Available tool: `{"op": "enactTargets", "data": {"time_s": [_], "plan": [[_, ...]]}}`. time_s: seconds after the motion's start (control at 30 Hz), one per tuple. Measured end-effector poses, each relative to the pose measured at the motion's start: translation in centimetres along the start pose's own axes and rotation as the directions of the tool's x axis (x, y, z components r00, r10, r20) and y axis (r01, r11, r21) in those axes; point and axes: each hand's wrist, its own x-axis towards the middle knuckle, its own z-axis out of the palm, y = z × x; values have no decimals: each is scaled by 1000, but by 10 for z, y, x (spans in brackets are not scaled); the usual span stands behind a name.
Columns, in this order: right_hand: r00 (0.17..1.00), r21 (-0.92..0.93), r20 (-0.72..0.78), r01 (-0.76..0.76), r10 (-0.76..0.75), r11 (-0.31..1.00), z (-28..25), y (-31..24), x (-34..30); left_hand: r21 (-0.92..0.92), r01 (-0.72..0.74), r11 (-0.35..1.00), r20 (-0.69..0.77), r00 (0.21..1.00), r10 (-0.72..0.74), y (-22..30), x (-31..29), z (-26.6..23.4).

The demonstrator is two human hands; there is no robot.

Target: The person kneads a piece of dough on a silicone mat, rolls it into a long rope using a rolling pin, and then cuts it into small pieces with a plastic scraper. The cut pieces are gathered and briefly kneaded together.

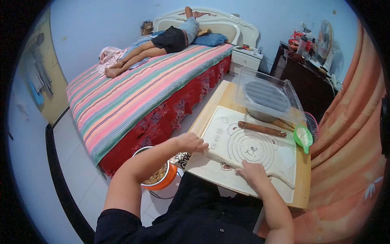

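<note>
A long white strip of dough (223, 157) lies slantwise across the near part of a white baking mat (211, 130) printed with a bear's face and rings. At its left end is my left hand (190, 143), fingers closed on the dough's tip. My right hand (252, 174) grips the strip near its middle, thumb on top and the other fingers curled at the near side. Beyond the right hand the dough runs on to a wider end at the mat's right. A brown wooden rolling pin (262, 128) rests on the mat, beyond the dough.
The mat covers a wooden table (304, 179). At its far side a clear plastic box (292, 95) stands over a round metal vessel (262, 116). A green scoop (302, 138) holds white powder. An orange pot (164, 183) of chopped food stands left. Someone lies on the striped bed (122, 97).
</note>
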Motion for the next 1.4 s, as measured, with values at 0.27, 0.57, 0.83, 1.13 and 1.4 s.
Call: {"op": "enactTargets", "data": {"time_s": [0.27,0.57,0.83,1.13,1.4], "plan": [[965,58,-263,24,-8,998,15,-11,37,174,159,972,-115,983,-140,-39,30,-19],[898,-3,-385,-233,214,973,63,31,1,-424,174,889,-229,929,-291,118,137,27],[933,110,-268,-219,242,969,56,41,-14,-434,243,868,-174,922,-345,125,128,11],[938,27,-212,-275,274,961,55,66,-77,-255,88,963,-236,960,-151,136,108,4],[764,144,-379,-509,522,849,42,112,-24,-363,409,837,-192,846,-497,113,182,11]]}}
